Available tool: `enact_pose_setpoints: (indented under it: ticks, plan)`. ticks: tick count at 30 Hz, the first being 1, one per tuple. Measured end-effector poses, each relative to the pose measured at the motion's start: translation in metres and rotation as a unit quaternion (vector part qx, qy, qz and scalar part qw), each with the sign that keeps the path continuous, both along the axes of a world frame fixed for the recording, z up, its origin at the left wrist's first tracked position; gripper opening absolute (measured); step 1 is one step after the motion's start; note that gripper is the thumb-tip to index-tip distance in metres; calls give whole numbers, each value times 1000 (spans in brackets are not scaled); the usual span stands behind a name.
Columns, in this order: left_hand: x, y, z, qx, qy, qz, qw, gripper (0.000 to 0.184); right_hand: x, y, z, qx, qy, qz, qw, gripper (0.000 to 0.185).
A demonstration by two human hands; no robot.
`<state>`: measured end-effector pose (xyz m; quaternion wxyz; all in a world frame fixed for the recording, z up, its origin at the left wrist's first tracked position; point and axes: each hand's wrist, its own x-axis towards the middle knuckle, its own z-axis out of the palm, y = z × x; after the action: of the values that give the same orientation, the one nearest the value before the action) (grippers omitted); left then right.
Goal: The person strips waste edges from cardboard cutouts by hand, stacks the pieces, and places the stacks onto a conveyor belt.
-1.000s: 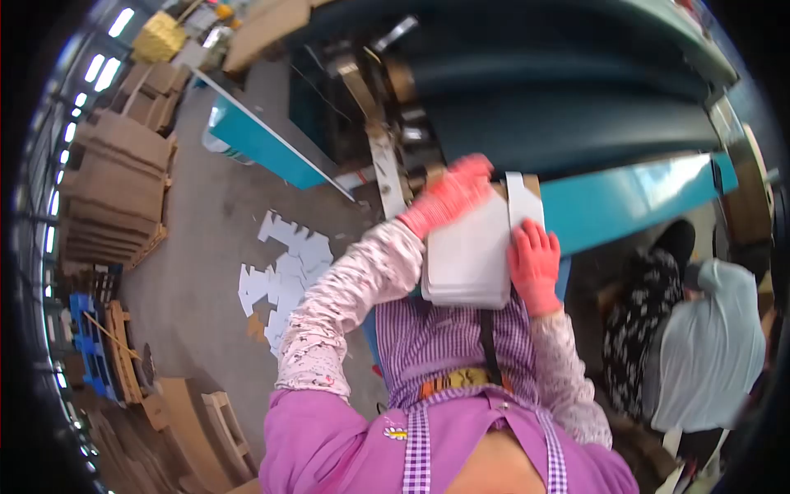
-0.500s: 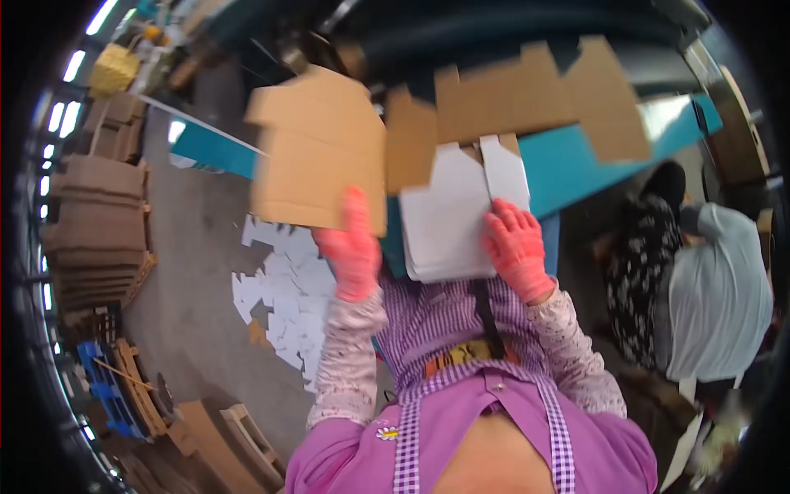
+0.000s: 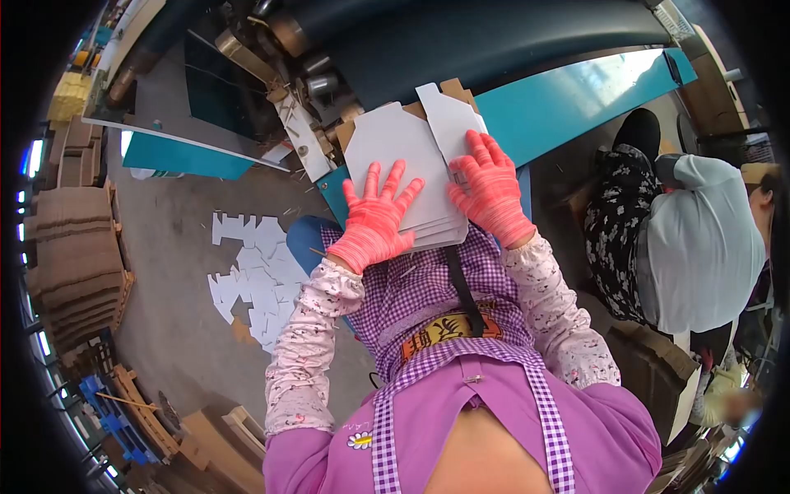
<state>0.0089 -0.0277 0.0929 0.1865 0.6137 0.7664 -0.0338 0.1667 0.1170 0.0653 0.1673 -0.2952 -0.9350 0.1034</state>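
A stack of white-faced cardboard blanks (image 3: 401,144) rests on my lap, with brown cardboard (image 3: 455,89) showing past its far edge. My left hand (image 3: 378,212), in a pink-red glove, lies on the stack's left part with its fingers spread. On the right, my right hand (image 3: 492,191), gloved alike, rests over the narrow white strip (image 3: 448,123) and the stack's edge. Its fingers are slightly bent and apart, and neither hand grips anything that I can see. Several sheet edges show at the near side, a little out of line.
A teal panel (image 3: 568,99) runs behind the stack beside a dark roller (image 3: 494,33). White cut pieces (image 3: 259,276) litter the floor at left. Brown cardboard piles (image 3: 78,255) stand farther left. A person in a pale top (image 3: 699,243) sits bent over at right.
The large brown blank held up by my left hand, and the unfolded brown panels behind, no longer stand raised. My left hand has moved right, onto the white stack. The camera view has shifted.
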Motion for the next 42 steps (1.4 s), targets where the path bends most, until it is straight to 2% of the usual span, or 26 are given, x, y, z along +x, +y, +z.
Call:
enact_pose_setpoints:
  ticks: [3, 7, 14, 18, 20, 21, 22, 25, 26, 29, 30, 32, 33, 34, 35, 36, 38, 39, 40, 42]
  plan:
    - [3, 8, -18, 83, -12, -7, 996, 79, -8, 4, 1, -94, -12, -84, 992, 41]
    - [2, 6, -39, 186, -15, -24, 982, 76, -9, 4, 1, -85, -41, -114, 989, 46]
    - [1, 13, -33, 198, -10, -19, 980, 74, -9, 5, 0, -77, -31, -114, 990, 55]
    - [-10, 35, -34, 253, -72, -33, 964, 62, -5, 10, 3, -56, -43, -93, 993, 54]
    - [-16, 55, -50, 289, -69, -74, 952, 55, -3, 22, -2, -155, 37, -93, 983, 51]
    - [-16, 54, -51, 303, -73, -76, 947, 52, -1, 32, -7, -204, 77, -95, 971, 50]
    - [-17, 56, -55, 314, -78, -81, 943, 49, -5, 49, -25, -430, 259, -221, 836, 39]
    - [-12, 57, -56, 316, -75, -79, 943, 46, -7, 65, -37, -512, 278, -219, 783, 31]
    - [-11, 57, -56, 310, -66, -79, 945, 46, -8, 65, -35, -545, 314, -206, 750, 29]
    - [-12, 58, -52, 305, -52, -83, 947, 47, -11, 66, -46, -480, 298, -213, 797, 28]
    - [-11, 57, -55, 305, -49, -84, 947, 47, -12, 65, -42, -450, 220, -230, 834, 30]
    - [-4, 51, -63, 305, -23, -98, 947, 47, -11, 47, -31, -197, 196, -153, 948, 37]
    - [-7, 53, -65, 316, 7, -105, 943, 47, -18, 40, -23, -49, 196, -107, 973, 41]
    - [-4, 53, -68, 302, 1, -97, 948, 46, -18, 37, -27, -55, 150, -72, 985, 51]
    - [-5, 52, -70, 299, -2, -100, 949, 47, -17, 32, -35, 24, 134, -47, 990, 47]
    - [-5, 51, -74, 296, 95, -134, 941, 48, -18, 26, -32, 25, 117, -47, 992, 42]
    - [-10, 51, -77, 352, -13, -112, 929, 48, -17, 16, -14, 105, 113, -17, 988, 24]
    - [-12, 51, -78, 360, 0, -112, 926, 53, -17, 20, -28, 92, 84, 19, 992, 19]
    - [-13, 51, -75, 367, 17, -111, 923, 56, -18, 16, -31, 73, 103, 17, 992, 15]
    - [-32, 61, -73, 340, -100, -104, 929, 49, -19, 10, -33, 57, 114, 10, 992, 11]
